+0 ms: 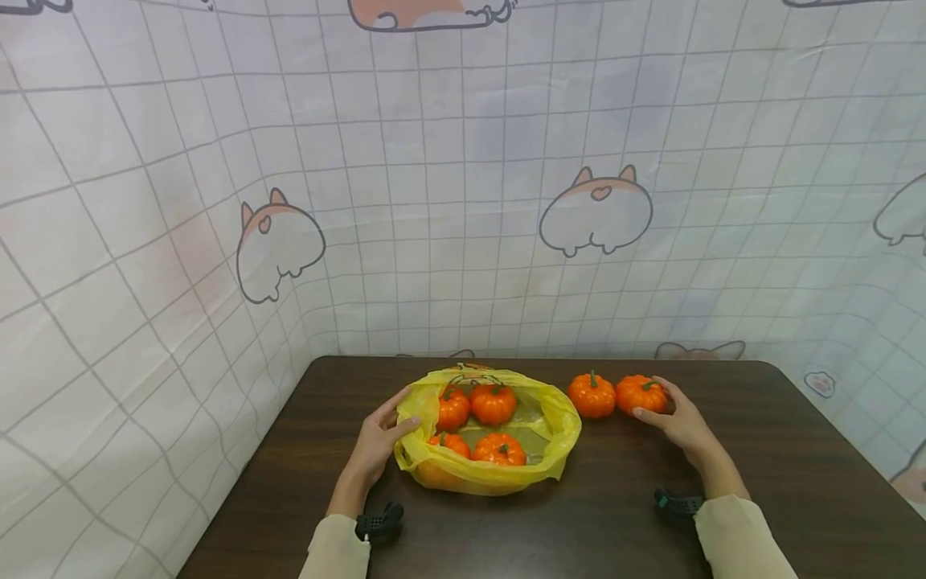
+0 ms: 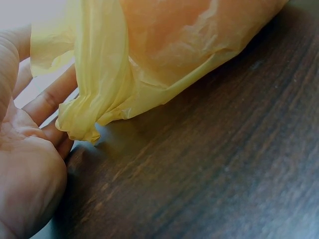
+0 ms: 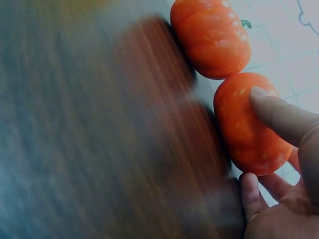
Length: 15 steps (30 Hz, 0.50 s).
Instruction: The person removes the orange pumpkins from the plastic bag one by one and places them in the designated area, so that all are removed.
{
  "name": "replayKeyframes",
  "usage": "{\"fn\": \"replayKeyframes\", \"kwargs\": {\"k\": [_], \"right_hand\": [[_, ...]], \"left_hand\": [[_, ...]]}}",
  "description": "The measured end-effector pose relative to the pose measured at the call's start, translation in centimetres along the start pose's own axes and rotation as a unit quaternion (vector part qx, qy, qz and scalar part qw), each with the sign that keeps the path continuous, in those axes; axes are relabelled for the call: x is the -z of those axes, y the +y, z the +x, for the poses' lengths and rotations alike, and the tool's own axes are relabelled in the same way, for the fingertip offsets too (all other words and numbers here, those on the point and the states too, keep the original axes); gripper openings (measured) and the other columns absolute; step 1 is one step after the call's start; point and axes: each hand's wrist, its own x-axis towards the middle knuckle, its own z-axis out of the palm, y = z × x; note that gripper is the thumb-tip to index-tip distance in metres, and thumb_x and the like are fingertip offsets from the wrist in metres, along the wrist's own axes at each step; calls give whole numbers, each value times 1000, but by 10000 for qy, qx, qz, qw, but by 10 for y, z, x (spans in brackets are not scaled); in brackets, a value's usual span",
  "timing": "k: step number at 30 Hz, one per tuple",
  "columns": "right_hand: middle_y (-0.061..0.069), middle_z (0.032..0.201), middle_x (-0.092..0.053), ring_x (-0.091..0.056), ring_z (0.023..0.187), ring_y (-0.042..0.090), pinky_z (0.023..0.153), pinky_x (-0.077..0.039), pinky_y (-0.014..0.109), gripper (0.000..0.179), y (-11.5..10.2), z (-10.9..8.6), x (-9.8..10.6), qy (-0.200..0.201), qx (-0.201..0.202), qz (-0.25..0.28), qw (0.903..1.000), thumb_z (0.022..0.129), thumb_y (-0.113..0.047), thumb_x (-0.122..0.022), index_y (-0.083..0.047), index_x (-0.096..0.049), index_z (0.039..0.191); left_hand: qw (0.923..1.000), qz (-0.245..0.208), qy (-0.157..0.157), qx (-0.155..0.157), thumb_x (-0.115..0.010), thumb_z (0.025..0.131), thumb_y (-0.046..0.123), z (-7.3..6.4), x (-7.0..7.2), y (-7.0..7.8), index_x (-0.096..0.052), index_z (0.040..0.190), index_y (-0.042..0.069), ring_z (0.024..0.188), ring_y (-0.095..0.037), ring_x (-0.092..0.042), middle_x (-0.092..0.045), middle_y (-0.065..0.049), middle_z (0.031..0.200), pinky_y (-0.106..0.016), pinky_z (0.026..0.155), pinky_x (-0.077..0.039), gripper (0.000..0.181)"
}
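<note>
A yellow plastic bag point(image 1: 492, 481) lies with its mouth open on the table, several small orange pumpkins point(image 1: 493, 404) inside it. At the bag's left rim my left hand point(image 1: 376, 441) holds the plastic, thumb on the inner side and fingers outside. The left wrist view shows the bunched bag edge point(image 2: 99, 64) against those fingers. To the right of the bag, my right hand point(image 1: 683, 422) grips a small pumpkin point(image 1: 641, 395) between thumb and fingers. That pumpkin point(image 3: 249, 127) appears to touch a second pumpkin point(image 1: 592, 395) on its left, which stands on the table.
The dark wooden table point(image 1: 579, 531) ends at a back edge near the pumpkins. Behind and beside it hangs a white grid-patterned cloth point(image 1: 463, 201) with cartoon animal drawings. A black wrist device point(image 1: 379, 523) is on the left wrist, another point(image 1: 678, 503) on the right.
</note>
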Motion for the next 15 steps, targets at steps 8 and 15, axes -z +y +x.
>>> {"fn": "replayKeyframes", "kwargs": {"k": [8,15], "right_hand": [[33,167,-7,-10,152,56,117,-15,76,105,0,1,1,-56,-12,100,9999,93,-36,-76,-10,-5,166],[33,167,-4,-14,150,56,118,-20,73,104,2,-1,1,-73,0,362,9993,95,-35,-74,-11,-2,166]], "left_hand": [[10000,-6,-26,6,-73,97,25,1,1,1,-46,155,30,137,-30,-53,-52,-14,153,-37,105,-53,64],[9999,-140,-56,50,-73,97,22,0,0,1,-47,155,29,132,-28,-57,-54,-14,152,-28,98,-56,64]]}}
